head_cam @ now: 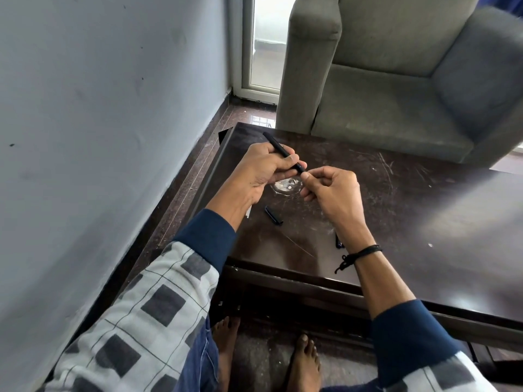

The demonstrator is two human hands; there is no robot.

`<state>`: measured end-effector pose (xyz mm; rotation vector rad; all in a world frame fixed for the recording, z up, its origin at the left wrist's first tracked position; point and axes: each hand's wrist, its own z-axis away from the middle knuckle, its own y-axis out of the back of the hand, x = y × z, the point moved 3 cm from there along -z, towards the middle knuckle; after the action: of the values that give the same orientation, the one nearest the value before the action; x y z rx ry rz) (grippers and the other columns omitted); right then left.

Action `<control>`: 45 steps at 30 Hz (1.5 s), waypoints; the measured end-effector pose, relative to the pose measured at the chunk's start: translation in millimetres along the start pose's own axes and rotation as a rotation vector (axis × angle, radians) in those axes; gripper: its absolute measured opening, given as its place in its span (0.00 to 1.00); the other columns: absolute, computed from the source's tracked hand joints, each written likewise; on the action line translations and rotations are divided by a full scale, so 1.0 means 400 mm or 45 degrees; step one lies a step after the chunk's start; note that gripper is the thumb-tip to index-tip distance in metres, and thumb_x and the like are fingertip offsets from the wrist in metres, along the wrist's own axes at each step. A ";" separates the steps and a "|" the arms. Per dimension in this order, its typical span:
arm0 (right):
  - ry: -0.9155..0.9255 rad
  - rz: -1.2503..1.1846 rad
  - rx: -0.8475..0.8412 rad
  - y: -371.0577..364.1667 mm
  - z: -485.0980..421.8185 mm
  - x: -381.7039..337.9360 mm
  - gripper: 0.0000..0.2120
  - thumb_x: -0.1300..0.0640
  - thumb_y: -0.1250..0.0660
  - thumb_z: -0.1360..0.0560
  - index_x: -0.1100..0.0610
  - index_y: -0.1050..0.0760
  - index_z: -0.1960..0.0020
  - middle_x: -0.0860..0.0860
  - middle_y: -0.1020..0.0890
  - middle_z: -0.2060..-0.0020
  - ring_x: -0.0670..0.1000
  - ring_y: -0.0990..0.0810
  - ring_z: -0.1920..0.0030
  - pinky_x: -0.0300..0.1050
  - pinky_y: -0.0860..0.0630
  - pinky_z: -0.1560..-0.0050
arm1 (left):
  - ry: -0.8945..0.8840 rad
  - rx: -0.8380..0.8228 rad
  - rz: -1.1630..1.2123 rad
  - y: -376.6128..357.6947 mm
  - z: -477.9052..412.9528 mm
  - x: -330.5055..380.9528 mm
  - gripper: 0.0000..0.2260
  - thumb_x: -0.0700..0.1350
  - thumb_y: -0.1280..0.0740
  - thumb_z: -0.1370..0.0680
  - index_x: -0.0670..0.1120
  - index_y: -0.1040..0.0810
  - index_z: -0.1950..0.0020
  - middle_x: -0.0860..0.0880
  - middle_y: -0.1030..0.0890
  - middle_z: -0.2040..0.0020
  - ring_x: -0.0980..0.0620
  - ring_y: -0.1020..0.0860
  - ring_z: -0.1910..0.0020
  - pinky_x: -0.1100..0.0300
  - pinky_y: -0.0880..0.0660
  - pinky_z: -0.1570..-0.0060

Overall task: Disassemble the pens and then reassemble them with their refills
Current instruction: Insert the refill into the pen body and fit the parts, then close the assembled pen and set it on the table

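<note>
My left hand (264, 168) grips a black pen barrel (278, 148) that points up and to the left over the dark wooden table (410, 210). My right hand (331, 190) pinches the barrel's near tip with thumb and fingers. A black pen cap (273, 215) lies on the table just below my hands. A thin clear refill (297, 246) lies nearer the front edge. Another dark pen part (338, 242) shows partly behind my right wrist. A white piece (249, 212) peeks out under my left wrist.
A grey armchair (396, 80) stands right behind the table's far edge. A grey wall (99, 123) runs along the left, close to the table's left side. A scratched round mark (287, 185) is on the tabletop under my hands. My bare feet (302, 360) are below the front edge.
</note>
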<state>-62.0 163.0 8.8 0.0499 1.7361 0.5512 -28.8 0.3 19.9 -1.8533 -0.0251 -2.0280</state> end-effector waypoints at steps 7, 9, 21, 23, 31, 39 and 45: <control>-0.104 -0.228 -0.047 -0.007 0.002 0.004 0.07 0.53 0.27 0.22 0.57 0.17 0.52 0.53 0.13 0.65 0.48 0.16 0.68 0.38 0.22 0.65 | -0.014 -0.034 -0.006 0.013 -0.005 0.010 0.05 0.32 0.30 0.22 0.36 0.22 0.47 0.37 0.14 0.54 0.44 0.13 0.51 0.59 0.17 0.55; -0.141 -0.237 -0.008 -0.010 0.005 0.010 0.11 0.46 0.26 0.23 0.54 0.17 0.51 0.51 0.12 0.63 0.46 0.16 0.66 0.38 0.21 0.64 | -0.045 0.040 0.041 0.035 -0.014 0.022 0.04 0.32 0.30 0.22 0.36 0.21 0.48 0.38 0.14 0.54 0.44 0.13 0.51 0.60 0.17 0.56; 0.203 0.984 -0.545 -0.157 0.070 0.072 0.19 0.52 0.33 0.19 0.46 0.25 0.28 0.48 0.24 0.35 0.55 0.27 0.34 0.57 0.25 0.36 | -0.056 0.346 0.210 0.121 -0.028 0.037 0.03 0.32 0.29 0.23 0.39 0.20 0.53 0.42 0.15 0.56 0.48 0.14 0.58 0.62 0.18 0.58; 0.258 1.046 -0.531 -0.168 0.077 0.078 0.15 0.55 0.33 0.20 0.49 0.23 0.33 0.48 0.24 0.38 0.54 0.26 0.37 0.55 0.22 0.41 | -0.053 0.335 0.212 0.121 -0.027 0.035 0.03 0.33 0.28 0.23 0.39 0.20 0.53 0.41 0.15 0.55 0.47 0.13 0.57 0.63 0.18 0.58; -0.102 0.516 -0.206 -0.111 0.041 0.060 0.14 0.64 0.28 0.27 0.49 0.25 0.48 0.46 0.22 0.59 0.50 0.22 0.56 0.47 0.27 0.52 | -0.042 0.299 0.223 0.117 -0.030 0.033 0.04 0.32 0.29 0.23 0.39 0.20 0.54 0.41 0.16 0.55 0.48 0.14 0.57 0.60 0.17 0.54; -0.398 -0.873 0.292 0.005 0.012 0.019 0.09 0.66 0.25 0.26 0.57 0.22 0.51 0.50 0.17 0.60 0.47 0.17 0.63 0.36 0.24 0.64 | 0.011 0.243 0.252 0.070 -0.026 0.018 0.04 0.31 0.29 0.24 0.38 0.19 0.55 0.43 0.14 0.59 0.49 0.13 0.58 0.60 0.17 0.56; -0.459 -1.173 0.362 0.007 0.023 0.010 0.10 0.69 0.25 0.26 0.59 0.23 0.52 0.54 0.16 0.59 0.49 0.16 0.62 0.37 0.18 0.56 | -0.001 0.261 0.239 0.057 -0.023 0.013 0.03 0.31 0.29 0.24 0.38 0.19 0.55 0.40 0.15 0.55 0.47 0.14 0.54 0.60 0.17 0.57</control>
<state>-55.2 169.9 5.1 -0.4093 1.2854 -0.3655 -31.3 -24.6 18.3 -1.6642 -0.0550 -1.8250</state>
